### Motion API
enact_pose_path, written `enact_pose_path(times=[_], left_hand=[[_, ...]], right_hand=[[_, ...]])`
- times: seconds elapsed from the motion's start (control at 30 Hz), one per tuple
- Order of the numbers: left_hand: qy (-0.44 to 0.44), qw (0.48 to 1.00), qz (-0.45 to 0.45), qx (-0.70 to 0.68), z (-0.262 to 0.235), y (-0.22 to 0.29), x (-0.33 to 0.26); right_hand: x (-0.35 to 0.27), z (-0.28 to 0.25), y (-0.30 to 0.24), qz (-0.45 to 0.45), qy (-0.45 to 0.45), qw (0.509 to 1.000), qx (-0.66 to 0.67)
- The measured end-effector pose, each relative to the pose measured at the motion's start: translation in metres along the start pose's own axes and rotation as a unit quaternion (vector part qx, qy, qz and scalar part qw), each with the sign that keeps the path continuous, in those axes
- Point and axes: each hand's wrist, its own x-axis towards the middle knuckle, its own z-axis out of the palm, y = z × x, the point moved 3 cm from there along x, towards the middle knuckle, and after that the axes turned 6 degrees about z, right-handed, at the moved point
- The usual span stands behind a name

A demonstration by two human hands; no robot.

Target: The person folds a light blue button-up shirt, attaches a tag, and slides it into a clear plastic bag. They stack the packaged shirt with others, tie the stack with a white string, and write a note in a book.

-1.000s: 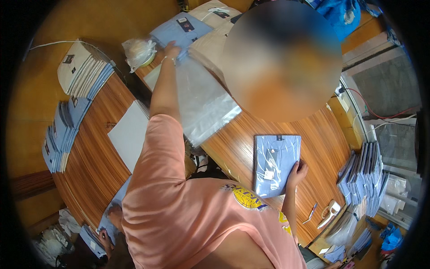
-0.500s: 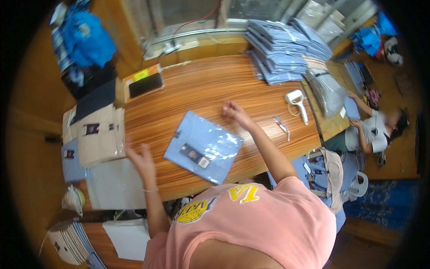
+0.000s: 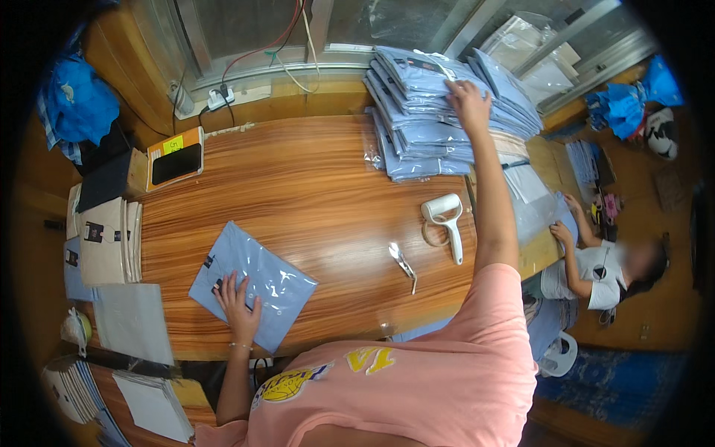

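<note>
A folded blue shirt in a clear bag (image 3: 287, 287) lies slanted on the wooden table, a dark tag on it. My left hand (image 3: 240, 305) rests on its left part, fingers spread, covering most of the tag. My right arm is stretched out to the far right. There my right hand (image 3: 471, 104) touches the top of a tall stack of bagged blue shirts (image 3: 417, 138), beside a white strip, with its fingers apart. Between the single shirt and the stack lie a white lint roller (image 3: 445, 205) and a small metal and white tool (image 3: 402, 264).
Folded beige garments (image 3: 104, 257) and clear plastic bags (image 3: 134, 328) lie along the left edge. A dark phone (image 3: 177, 164) rests on an orange notebook at the back left. Past the table's right edge, another person (image 3: 611, 272) handles a blue garment. Cables hang by the window.
My left hand has come down onto the bagged shirt. My right hand has reached away to the far stack. The view has shifted to the right.
</note>
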Motion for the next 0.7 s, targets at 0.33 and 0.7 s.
enact_pose_path(times=[0.33,0.7], left_hand=[[-0.007,0.999,-0.001,0.039,-0.001,0.01,0.005],[-0.008,0.999,0.004,0.048,0.001,0.01,0.008]], right_hand=[[0.075,0.013,0.033,0.052,0.112,0.99,0.069],[-0.028,0.045,0.016,0.001,0.117,0.982,0.15]])
